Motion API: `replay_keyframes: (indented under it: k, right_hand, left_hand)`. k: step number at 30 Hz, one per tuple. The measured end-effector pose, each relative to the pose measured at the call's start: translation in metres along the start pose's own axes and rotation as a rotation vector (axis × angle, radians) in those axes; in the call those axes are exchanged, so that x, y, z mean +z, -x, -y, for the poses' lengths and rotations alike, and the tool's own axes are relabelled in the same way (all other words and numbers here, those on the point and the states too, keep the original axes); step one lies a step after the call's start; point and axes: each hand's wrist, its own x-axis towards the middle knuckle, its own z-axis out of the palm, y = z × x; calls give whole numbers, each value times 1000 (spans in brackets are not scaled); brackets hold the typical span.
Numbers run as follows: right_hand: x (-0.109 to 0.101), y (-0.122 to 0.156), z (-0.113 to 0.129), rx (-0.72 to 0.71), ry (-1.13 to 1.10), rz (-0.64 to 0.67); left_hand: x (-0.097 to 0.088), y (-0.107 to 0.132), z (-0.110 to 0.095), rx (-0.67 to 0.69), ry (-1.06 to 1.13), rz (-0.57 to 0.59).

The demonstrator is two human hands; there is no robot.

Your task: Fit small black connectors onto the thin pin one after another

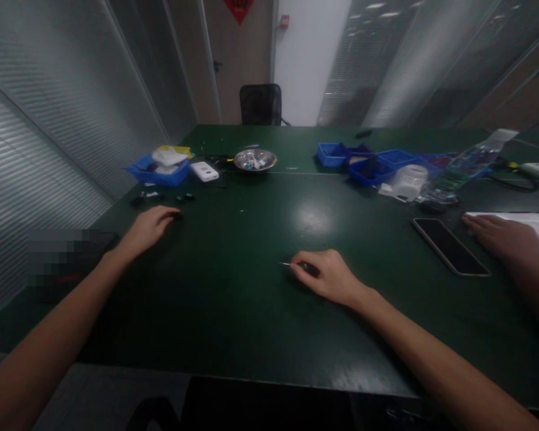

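Right hand [326, 272]: grip closed, thumb and fingers pinching one thin tool [284, 263], its metal tip jutting left past the fingertips, low over the green table [233, 311]. Left hand [150, 227] well apart, fingertips at one small dark piece [177, 214]; cannot tell whether that grip pinches or merely touches it. Farther back: one metal bowl [255, 160], one white device [205, 172]. Right side: one phone [451, 246], one bottle [465, 167], one co-worker's hand [505, 236] beside the phone.

Silvery tip [284, 263] — green table [233, 287] — blue basket [167, 178].
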Motion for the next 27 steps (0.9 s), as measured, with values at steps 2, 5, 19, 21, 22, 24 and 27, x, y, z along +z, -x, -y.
replay_keyframes:
  k: [2, 5, 19, 21, 22, 24, 27]
  right_hand:
    - [0, -1, -1, 8, 4, 1]
    - [0, -1, -1, 7, 5, 11]
    - [-1, -2, 1, 17, 1, 22]
    - [-1, -2, 0, 14, 1, 25]
    - [-1, -2, 0, 11, 2, 26]
    - [0, -2, 0, 6, 2, 28]
    - [1, -2, -1, 8, -3, 31]
  left_hand:
    - [-1, -3, 16, -21, -45, -62]
    - [0, 2, 30, -25, -89, -99]
    - [-15, 10, 20, -389, -106, -148]
    - [-13, 10, 15, -396, -26, -260]
    - [-12, 9, 13, -397, 14, -303]
    - [-9, 7, 12, -392, 71, -348]
    - [-2, 1, 14, -339, 141, -363]
